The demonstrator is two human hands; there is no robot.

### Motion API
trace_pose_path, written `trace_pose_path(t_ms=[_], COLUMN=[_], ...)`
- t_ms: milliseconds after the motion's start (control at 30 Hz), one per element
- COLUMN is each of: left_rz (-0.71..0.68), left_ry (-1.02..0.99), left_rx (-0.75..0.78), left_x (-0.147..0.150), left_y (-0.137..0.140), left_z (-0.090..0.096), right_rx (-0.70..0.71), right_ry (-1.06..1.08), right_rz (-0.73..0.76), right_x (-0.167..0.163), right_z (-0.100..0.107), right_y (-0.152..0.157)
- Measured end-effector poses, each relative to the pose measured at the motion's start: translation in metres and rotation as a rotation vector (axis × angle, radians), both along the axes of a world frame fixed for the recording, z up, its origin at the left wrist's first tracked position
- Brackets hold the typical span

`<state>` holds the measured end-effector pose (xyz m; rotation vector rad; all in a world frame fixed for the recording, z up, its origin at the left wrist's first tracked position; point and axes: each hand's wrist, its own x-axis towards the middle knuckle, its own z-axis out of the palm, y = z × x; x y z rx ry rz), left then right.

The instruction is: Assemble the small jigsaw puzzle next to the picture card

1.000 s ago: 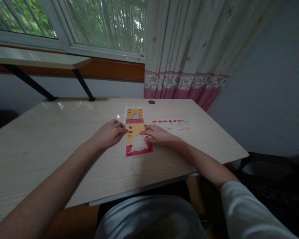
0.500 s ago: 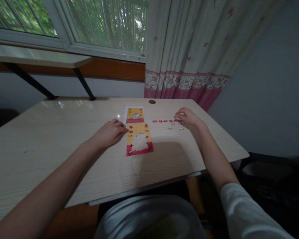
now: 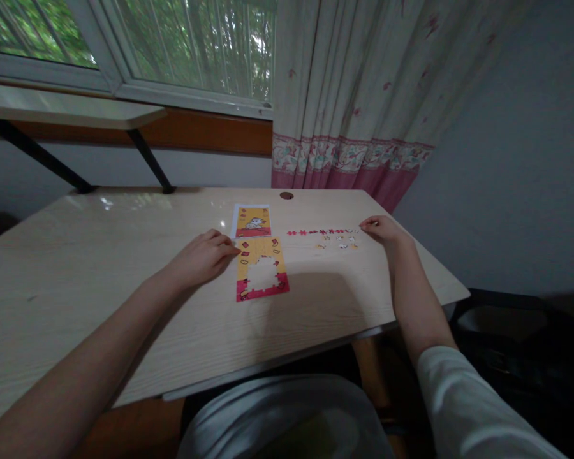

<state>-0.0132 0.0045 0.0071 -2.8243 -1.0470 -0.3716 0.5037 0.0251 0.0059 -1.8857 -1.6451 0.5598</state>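
A partly filled jigsaw puzzle (image 3: 280, 258), yellow above and pink-red below, lies flat with an open gap in its middle. My left hand (image 3: 209, 256) rests at its left edge, fingers curled together and the fingertips pressing the border. Right of the puzzle, loose red jigsaw pieces (image 3: 303, 233) form a row, with paler ones at its right end. Several white and yellow pieces (image 3: 343, 246) lie just below the row. At the row's right end my right hand (image 3: 383, 228) is closed in a pinch; whatever is between its fingertips is too small to make out.
Directly above the puzzle lies a picture card (image 3: 254, 222) with a white animal on yellow and red. A round cable hole (image 3: 286, 196) is near the desk's back edge. The raised shelf (image 3: 71, 108) stands at left; a curtain (image 3: 344, 153) hangs behind the desk.
My right hand has moved right along the row of pieces, uncovering pieces that it hid before. The left hand stays at the puzzle's edge. The whole view has shifted slightly.
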Motion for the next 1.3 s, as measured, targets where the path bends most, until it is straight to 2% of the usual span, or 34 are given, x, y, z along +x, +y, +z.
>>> trace_pose_path(t_ms=[400,567,700,900,1033,1133,1300], left_rz=[-0.010,-0.011,-0.008,-0.003,-0.010,-0.012,-0.014], left_ry=[0.014,0.014,-0.002,-0.011,-0.041,-0.032,-0.015], left_rx=[0.005,0.004,-0.004,-0.010,-0.024,-0.018,-0.022], left_x=[-0.001,0.000,0.000,0.000,0.000,0.000,0.001], left_y=[0.000,0.000,0.000,0.000,0.001,0.001,-0.001], left_z=[0.000,0.000,0.000,-0.001,-0.002,-0.002,0.000], right_rx=[-0.001,-0.003,-0.002,-0.096,-0.142,-0.125,-0.094], right_ry=[0.006,-0.093,-0.181,-0.279,-0.262,-0.218,-0.045], right_rz=[0.080,0.102,0.188,0.240,0.209,0.189,0.197], right_x=[-0.006,-0.014,-0.026,-0.041,-0.043,-0.045,-0.050], right_z=[-0.006,-0.003,0.005,0.011,0.009,0.008,0.008], right_y=[0.006,0.008,0.008,0.010,0.011,0.010,0.006])
